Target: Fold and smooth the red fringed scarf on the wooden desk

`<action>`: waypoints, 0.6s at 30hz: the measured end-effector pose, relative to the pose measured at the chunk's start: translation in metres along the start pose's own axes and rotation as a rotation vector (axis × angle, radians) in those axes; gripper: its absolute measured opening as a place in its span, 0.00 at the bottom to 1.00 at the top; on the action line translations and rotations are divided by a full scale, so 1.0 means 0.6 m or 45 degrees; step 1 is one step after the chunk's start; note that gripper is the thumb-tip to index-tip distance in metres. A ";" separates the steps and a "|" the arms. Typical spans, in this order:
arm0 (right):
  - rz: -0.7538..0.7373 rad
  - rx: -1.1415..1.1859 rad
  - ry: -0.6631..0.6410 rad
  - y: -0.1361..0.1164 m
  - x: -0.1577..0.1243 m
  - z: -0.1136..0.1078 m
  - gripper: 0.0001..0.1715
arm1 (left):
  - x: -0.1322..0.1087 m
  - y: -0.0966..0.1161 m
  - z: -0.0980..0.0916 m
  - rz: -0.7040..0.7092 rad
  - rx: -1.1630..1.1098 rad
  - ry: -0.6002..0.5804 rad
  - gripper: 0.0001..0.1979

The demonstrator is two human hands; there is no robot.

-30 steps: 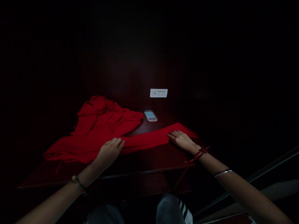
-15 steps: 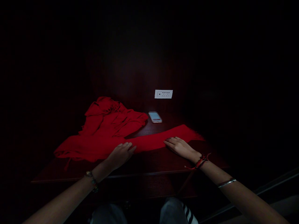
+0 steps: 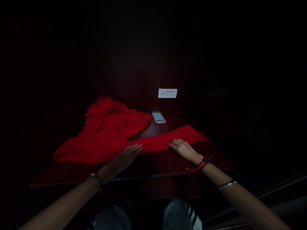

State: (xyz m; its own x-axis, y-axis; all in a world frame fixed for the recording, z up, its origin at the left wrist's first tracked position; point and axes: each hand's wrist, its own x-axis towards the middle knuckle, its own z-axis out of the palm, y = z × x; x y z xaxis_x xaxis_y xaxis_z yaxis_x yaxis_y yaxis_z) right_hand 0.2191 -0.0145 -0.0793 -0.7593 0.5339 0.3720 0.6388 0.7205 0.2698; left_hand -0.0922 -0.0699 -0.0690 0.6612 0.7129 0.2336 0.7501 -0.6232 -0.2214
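A red fringed scarf (image 3: 153, 144) lies across the dark wooden table, its front part folded into a long narrow strip. Toward the back left, the rest of it is bunched in a loose, wrinkled heap. My left hand (image 3: 126, 156) rests flat on the strip's near edge around its middle, fingers stretched out and pointing right. Farther right, my right hand (image 3: 182, 149) lies on the same edge with its fingers extended to the left. Neither hand grips the cloth. The fringe shows faintly at the strip's right end.
A phone (image 3: 158, 117) with a blurred screen lies on the table behind the strip. On the dark back wall is a white socket plate (image 3: 167, 93). The table's front edge (image 3: 148, 176) runs just above my knees. Surroundings are very dark.
My left hand has flattened, its fingers now straighter and reaching slightly farther right. My right hand stays at nearly the same spot on the scarf. The whole view has shifted a little.
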 end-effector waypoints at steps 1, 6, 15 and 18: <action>-0.003 0.003 -0.014 -0.001 0.000 0.000 0.15 | -0.001 0.000 0.006 0.004 -0.009 -0.003 0.20; 0.001 0.035 -0.021 -0.002 0.001 0.002 0.16 | -0.003 -0.008 0.034 0.010 -0.046 0.055 0.18; 0.033 0.083 0.001 -0.003 0.005 0.001 0.16 | 0.022 0.003 0.001 -0.059 0.014 0.001 0.18; 0.074 0.194 0.071 -0.015 0.014 -0.002 0.18 | 0.062 0.024 -0.006 -0.090 0.027 0.052 0.19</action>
State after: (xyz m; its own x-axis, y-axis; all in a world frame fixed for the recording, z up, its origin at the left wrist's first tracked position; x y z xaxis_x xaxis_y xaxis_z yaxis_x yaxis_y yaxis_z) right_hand 0.2070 -0.0172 -0.0778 -0.7111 0.5540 0.4330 0.6517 0.7504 0.1101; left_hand -0.0569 -0.0535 -0.0599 0.6070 0.7408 0.2877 0.7947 -0.5647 -0.2226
